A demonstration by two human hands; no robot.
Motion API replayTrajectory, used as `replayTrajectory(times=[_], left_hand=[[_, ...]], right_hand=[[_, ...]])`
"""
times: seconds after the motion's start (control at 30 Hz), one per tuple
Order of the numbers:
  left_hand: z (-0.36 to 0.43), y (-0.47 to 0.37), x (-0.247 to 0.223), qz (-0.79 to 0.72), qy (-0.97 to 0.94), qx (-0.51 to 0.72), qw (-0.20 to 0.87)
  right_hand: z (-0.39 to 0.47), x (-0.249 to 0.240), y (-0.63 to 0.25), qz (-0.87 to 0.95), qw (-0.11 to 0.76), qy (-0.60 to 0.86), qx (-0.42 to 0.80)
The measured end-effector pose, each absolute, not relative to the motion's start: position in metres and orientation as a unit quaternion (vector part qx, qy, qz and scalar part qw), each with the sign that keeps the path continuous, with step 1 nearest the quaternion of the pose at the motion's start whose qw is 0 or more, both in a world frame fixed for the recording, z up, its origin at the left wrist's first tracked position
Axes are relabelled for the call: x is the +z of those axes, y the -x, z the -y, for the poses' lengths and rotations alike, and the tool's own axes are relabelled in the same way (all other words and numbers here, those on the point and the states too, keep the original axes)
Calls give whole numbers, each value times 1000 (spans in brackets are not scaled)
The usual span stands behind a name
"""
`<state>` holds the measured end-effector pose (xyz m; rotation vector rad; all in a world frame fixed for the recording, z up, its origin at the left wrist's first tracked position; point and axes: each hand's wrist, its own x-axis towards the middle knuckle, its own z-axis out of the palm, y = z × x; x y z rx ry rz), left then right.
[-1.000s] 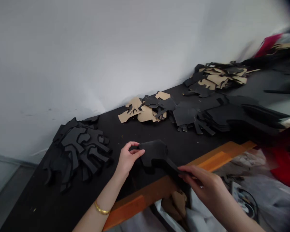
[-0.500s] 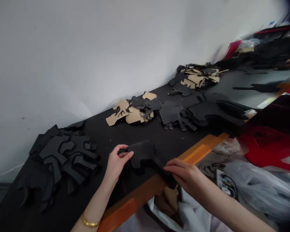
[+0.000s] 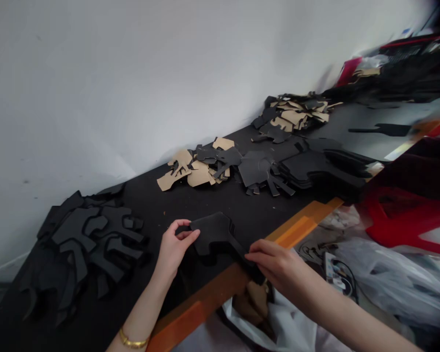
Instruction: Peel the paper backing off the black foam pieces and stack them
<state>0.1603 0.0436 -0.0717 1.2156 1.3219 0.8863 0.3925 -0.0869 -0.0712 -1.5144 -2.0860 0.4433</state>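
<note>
black cut-out (image 3: pixel 210 232) is held between our two hands over the tabletop (image 3: pixel 143 198), close to its front edge; we cannot tell whether it touches the surface. our left hand (image 3: pixel 173 247) has its grip narrowed, thumb and fingers pinching the broad end's left corner, and our right hand (image 3: pixel 273 259) has its grip closed on the narrow end. orange strip (image 3: pixel 297 230) lines that edge, a dark pile (image 3: pixel 73 227) sits to our left, and tan and black pieces (image 3: pixel 200 174) lie beyond, near the wall (image 3: pixel 132 73).
</note>
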Motion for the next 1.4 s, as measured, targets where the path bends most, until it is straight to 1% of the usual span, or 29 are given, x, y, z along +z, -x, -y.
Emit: replayTrajectory(times=[0.1,0.23,0.37,0.43,0.6,0.7,0.77,0.93,1.1,1.17,1.33,1.4], left_hand=[[-44,-160,-71,-556,-512,372,538],[-45,-161,-68,-561,-519,358,537],[-43,-163,-64,-565,-534,364,512],[-41,-163,-63,-565,-535,376,503],[-44,-162,-63,-559,-546,375,499],[-47,-162,-61,-557,-556,373,492],[-47,-163,-58,-558,-559,372,488],[-44,-164,-57,-562,-553,374,489],[-50,-157,-57,-581,-502,347,538],[-56,-156,-53,-596,-516,331,519],[-65,-161,-38,-621,-619,279,392],[-65,-164,-34,-640,-617,261,378]], right_hand=[[89,-68,-392,782,238,562,127],[88,-68,-389,820,182,540,52],[88,-72,-384,838,139,528,7],[91,-71,-383,831,144,538,6],[93,-48,-380,800,207,561,41],[77,-39,-362,808,243,537,29],[59,-43,-346,825,255,503,22],[22,-73,-327,837,219,500,48],[22,-85,-331,831,214,512,50],[24,-86,-332,830,212,514,47],[21,-92,-329,832,204,513,46],[20,-95,-328,833,203,513,41]])
